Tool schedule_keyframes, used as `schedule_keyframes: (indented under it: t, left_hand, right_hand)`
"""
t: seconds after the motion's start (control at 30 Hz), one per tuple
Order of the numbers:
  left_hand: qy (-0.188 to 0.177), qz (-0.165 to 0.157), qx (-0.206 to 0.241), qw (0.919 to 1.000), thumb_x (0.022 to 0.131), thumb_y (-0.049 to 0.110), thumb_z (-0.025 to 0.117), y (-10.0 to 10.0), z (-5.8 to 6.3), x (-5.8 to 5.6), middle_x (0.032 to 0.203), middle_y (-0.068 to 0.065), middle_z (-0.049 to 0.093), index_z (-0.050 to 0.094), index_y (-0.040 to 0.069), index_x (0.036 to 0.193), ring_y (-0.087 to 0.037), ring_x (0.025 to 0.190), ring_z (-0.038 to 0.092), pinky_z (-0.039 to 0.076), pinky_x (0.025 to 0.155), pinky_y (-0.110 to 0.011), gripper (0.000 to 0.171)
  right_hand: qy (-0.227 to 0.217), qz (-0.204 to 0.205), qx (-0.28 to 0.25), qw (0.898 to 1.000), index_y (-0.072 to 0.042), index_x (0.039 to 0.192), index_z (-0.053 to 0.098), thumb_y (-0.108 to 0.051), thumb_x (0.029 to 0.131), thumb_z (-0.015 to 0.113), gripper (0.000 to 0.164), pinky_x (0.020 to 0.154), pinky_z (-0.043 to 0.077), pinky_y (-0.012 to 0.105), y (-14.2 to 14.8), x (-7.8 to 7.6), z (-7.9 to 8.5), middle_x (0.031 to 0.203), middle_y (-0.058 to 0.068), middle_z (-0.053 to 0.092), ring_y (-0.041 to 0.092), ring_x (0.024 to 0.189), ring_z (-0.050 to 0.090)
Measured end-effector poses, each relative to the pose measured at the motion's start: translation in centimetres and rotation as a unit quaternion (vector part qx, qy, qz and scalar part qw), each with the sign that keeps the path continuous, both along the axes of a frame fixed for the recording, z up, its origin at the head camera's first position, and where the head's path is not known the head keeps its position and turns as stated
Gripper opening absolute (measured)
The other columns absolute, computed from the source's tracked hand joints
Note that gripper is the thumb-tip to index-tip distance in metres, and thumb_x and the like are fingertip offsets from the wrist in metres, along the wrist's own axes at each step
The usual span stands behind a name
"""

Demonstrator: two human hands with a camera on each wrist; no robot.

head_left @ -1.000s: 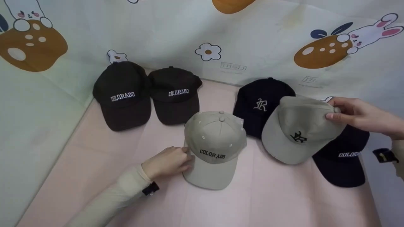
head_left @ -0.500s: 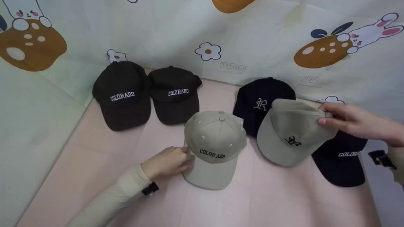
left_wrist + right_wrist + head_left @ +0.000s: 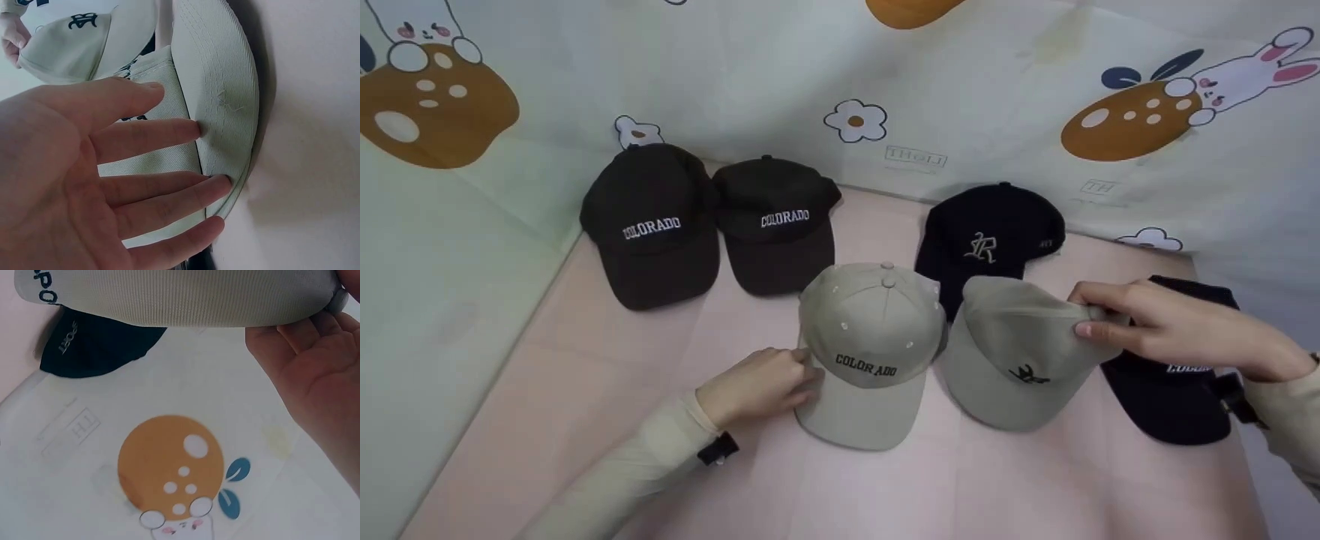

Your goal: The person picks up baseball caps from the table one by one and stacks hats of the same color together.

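Observation:
A beige baseball cap (image 3: 866, 322) lettered COLORADO rests on the pink table. My left hand (image 3: 757, 386) touches its left side; in the left wrist view the fingers (image 3: 163, 211) lie nearly straight, tips at the brim. My right hand (image 3: 1155, 326) pinches the top of a second beige cap (image 3: 1020, 345), marked with a dark R, near its button. This cap hangs tilted, brim toward the front left, right beside the COLORADO cap. In the right wrist view its crown (image 3: 185, 298) spans the top, with the thumb mostly out of frame.
Two dark brown COLORADO caps (image 3: 652, 225) (image 3: 776, 225) sit at the back left. Behind the held cap is a navy R cap (image 3: 990, 225). A navy COLORADO cap (image 3: 1170, 405) lies at the right, partly behind my right hand. A printed cloth (image 3: 750, 75) hangs behind the table.
My right hand has carried the beige R cap left and toward the front, from over the navy caps to beside the COLORADO cap. My left hand stays still.

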State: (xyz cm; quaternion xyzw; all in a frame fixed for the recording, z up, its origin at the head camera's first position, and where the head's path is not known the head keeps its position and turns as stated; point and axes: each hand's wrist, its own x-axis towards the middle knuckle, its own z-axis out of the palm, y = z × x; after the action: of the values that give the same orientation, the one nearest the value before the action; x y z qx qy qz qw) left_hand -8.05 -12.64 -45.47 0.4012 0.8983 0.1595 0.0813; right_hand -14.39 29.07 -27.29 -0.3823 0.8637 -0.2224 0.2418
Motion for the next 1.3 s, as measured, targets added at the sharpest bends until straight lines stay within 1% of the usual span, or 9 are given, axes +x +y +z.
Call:
schedule_keyframes:
  t: [0.1,0.3,0.47,0.6,0.8,0.93,1.07,1.2,1.3]
  left_hand:
    - [0.004,0.001,0.0,1.0,0.085,0.012,0.07,0.0,-0.1,0.0,0.086,-0.011,0.061,0.065,0.007,0.085,-0.019,0.061,0.057,0.05,0.056,-0.038,0.007]
    - [0.001,0.004,0.004,1.0,0.086,0.011,0.069,0.0,-0.1,0.0,0.09,-0.013,0.063,0.066,0.005,0.085,-0.021,0.063,0.06,0.052,0.058,-0.037,0.006]
    - [-0.004,0.008,0.006,0.9999,0.086,0.011,0.069,0.0,-0.2,0.0,0.092,-0.013,0.064,0.067,0.005,0.086,-0.02,0.063,0.06,0.052,0.058,-0.037,0.006]
    - [-0.003,0.006,0.008,0.9999,0.086,0.01,0.069,0.0,-0.2,0.0,0.091,-0.013,0.064,0.065,0.005,0.085,-0.019,0.061,0.057,0.051,0.056,-0.036,0.006]
    - [0.008,0.002,0.02,0.9998,0.084,0.005,0.066,-0.2,-0.3,-0.1,0.09,-0.013,0.064,0.067,0.004,0.086,-0.02,0.062,0.06,0.051,0.056,-0.037,0.002]
    - [0.004,0.008,0.031,0.9995,0.084,0.001,0.063,-0.4,-0.4,-0.1,0.09,-0.014,0.065,0.068,0.003,0.089,-0.021,0.064,0.062,0.051,0.056,-0.037,0.007]
    - [-0.016,0.019,0.042,0.9988,0.084,-0.003,0.061,-0.6,-0.5,-0.2,0.101,-0.017,0.066,0.069,0.002,0.094,-0.026,0.077,0.066,0.053,0.062,-0.039,0.013]
    - [-0.045,0.028,0.062,0.9966,0.086,-0.005,0.058,-1.3,-0.7,-0.1,0.116,-0.021,0.064,0.071,0.0,0.103,-0.034,0.098,0.065,0.054,0.077,-0.044,0.022]
    - [-0.052,0.039,0.067,0.9956,0.087,-0.003,0.057,-2.0,-0.8,0.0,0.115,-0.018,0.065,0.071,0.001,0.105,-0.033,0.101,0.065,0.053,0.081,-0.045,0.022]
  right_hand:
    - [-0.02,0.017,-0.002,1.0,-0.021,0.097,0.053,-0.013,0.099,0.054,0.008,0.047,0.037,0.022,-0.8,0.5,-0.2,0.066,-0.016,0.036,-0.001,0.053,0.036]
    - [-0.016,0.059,-0.014,0.998,-0.023,0.096,0.054,-0.012,0.098,0.056,0.011,0.05,0.039,0.021,-2.6,1.3,-0.7,0.069,-0.018,0.037,-0.002,0.058,0.04]
    - [-0.023,0.089,-0.021,0.996,-0.023,0.094,0.053,-0.013,0.098,0.056,0.011,0.047,0.035,0.018,-3.8,2.0,-0.9,0.067,-0.019,0.034,-0.005,0.053,0.034]
    - [-0.03,0.11,-0.038,0.993,-0.021,0.091,0.051,-0.012,0.098,0.056,0.012,0.045,0.034,0.016,-4.9,2.6,-1.1,0.067,-0.019,0.034,-0.006,0.051,0.033]
    - [-0.056,0.125,-0.039,0.99,-0.019,0.091,0.051,-0.014,0.098,0.056,0.011,0.047,0.036,0.017,-6.9,3.1,-1.7,0.069,-0.018,0.037,-0.004,0.054,0.037]
    - [-0.065,0.133,-0.038,0.988,-0.019,0.09,0.051,-0.017,0.099,0.055,0.01,0.05,0.038,0.018,-8.5,3.1,-2.1,0.07,-0.016,0.038,-0.002,0.056,0.039]
    - [-0.076,0.144,-0.052,0.985,-0.019,0.093,0.051,-0.019,0.1,0.053,0.008,0.053,0.04,0.019,-9.9,3.2,-2.6,0.072,-0.015,0.039,-0.001,0.059,0.041]
    - [-0.092,0.14,-0.091,0.982,-0.017,0.096,0.053,-0.017,0.1,0.052,0.004,0.053,0.04,0.02,-11.2,3.3,-3.3,0.072,-0.013,0.041,0.0,0.06,0.042]
    - [-0.093,0.129,-0.121,0.98,-0.015,0.097,0.055,-0.016,0.1,0.053,0.004,0.055,0.04,0.022,-12.3,3.2,-4.3,0.072,-0.012,0.043,0.002,0.061,0.043]
